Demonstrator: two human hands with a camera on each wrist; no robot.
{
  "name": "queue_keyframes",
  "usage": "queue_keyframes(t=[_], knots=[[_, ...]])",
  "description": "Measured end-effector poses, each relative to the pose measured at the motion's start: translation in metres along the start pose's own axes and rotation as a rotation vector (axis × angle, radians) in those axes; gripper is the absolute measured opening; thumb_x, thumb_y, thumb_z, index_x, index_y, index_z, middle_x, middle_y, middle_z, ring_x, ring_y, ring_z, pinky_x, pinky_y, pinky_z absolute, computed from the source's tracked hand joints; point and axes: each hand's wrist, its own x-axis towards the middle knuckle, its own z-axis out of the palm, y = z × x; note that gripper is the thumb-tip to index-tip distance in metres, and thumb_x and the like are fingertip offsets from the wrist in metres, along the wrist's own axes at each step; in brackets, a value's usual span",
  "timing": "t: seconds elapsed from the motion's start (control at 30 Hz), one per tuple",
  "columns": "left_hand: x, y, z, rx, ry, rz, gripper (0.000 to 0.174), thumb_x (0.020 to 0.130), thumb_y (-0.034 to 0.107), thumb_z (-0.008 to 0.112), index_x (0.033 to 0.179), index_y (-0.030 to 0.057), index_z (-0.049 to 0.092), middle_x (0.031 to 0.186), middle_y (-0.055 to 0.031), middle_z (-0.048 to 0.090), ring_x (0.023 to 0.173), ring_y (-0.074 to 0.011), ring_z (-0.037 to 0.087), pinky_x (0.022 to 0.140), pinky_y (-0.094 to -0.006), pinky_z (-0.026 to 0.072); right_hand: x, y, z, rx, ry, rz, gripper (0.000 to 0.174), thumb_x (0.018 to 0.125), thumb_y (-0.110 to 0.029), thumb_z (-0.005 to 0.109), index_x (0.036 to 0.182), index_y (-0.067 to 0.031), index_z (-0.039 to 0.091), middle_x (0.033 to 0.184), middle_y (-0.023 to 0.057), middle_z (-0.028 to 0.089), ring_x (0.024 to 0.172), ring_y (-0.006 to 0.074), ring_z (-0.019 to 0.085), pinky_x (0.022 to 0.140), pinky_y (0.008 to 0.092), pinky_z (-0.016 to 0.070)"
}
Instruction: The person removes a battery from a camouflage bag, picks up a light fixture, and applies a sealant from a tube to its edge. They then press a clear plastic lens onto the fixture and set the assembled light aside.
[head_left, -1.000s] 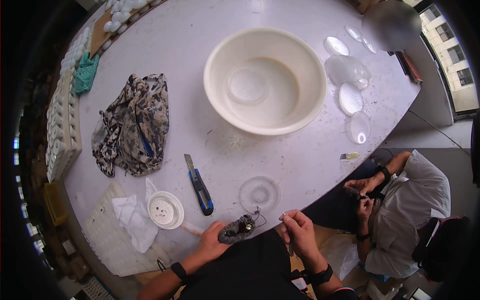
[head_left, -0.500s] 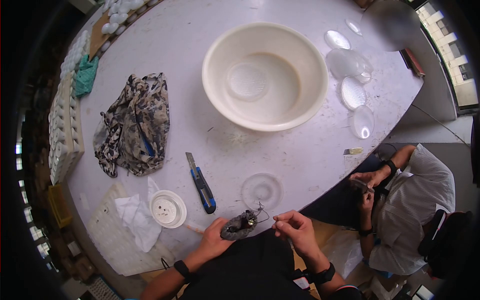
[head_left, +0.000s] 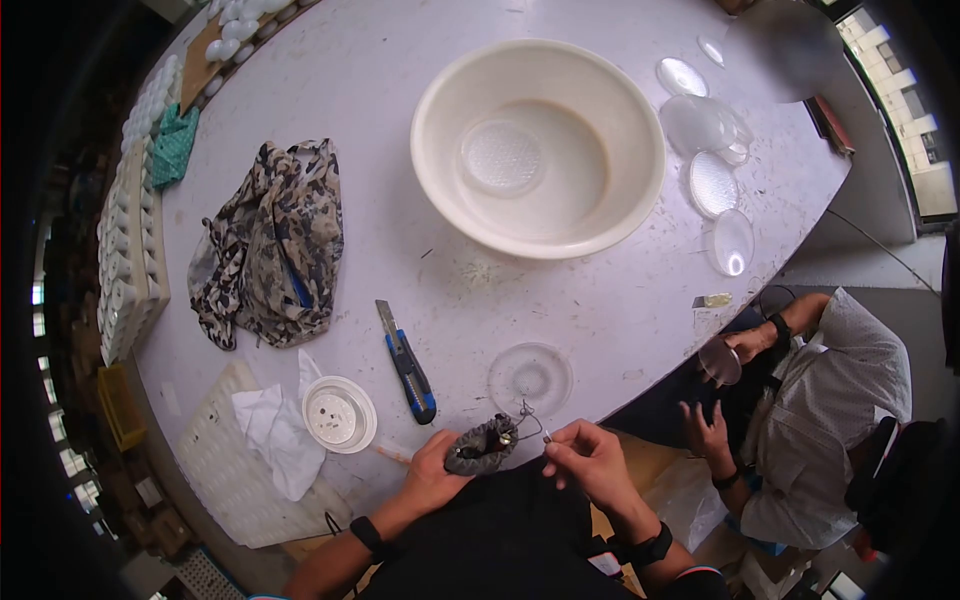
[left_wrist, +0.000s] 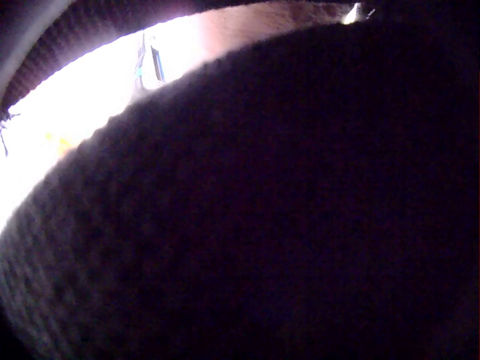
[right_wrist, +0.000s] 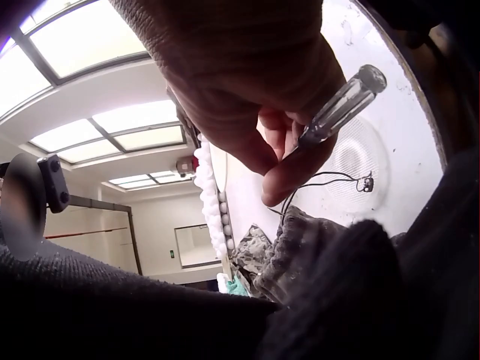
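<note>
My left hand (head_left: 430, 475) grips a grey, gathered, cup-shaped piece (head_left: 482, 447) near the table's front edge; its mouth faces up, with a shiny bit inside. Dark thin wires (right_wrist: 330, 175) loop out of it toward a small dark part (right_wrist: 365, 182) over a clear round disc (head_left: 531, 380). Just right of the wires, my right hand (head_left: 590, 465) pinches a screwdriver (right_wrist: 349, 105) with a clear handle, seen in the right wrist view. A small light tip shows at its fingertips in the head view. Dark fabric blocks most of the left wrist view.
A blue utility knife (head_left: 410, 375), blade out, lies near a white perforated cup (head_left: 367, 420). Beyond stand a large cream basin (head_left: 440, 200) and camouflage cloth (head_left: 275, 250). Clear discs (head_left: 714, 185) lie at right, near a loose blade (head_left: 712, 300). Another person (head_left: 820, 420) sits at right.
My right hand has come left, closer to the grey piece, which stays in my left hand. The other person's hands have moved apart, one holding a dark round disc. The view has shifted slightly.
</note>
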Motion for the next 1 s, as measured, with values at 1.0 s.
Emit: queue_keyframes(t=[1.0], knots=[[0.016, 0.038, -0.023, 0.011, 0.036, 0.379, 0.035, 0.063, 0.001, 0.071, 0.095, -0.0006, 0.057, 0.096, -0.0108, 0.058, 0.085, -0.0268, 0.057, 0.074, -0.0321, 0.0466, 0.028, 0.016, 0.013, -0.262, -0.233, -0.404, 0.042, 0.076, 0.0, 0.062, 0.117, -0.005, 0.053, 0.109, 0.0036, 0.052, 0.07, 0.0047, 0.048, 0.064, 0.0177, 0.0415]])
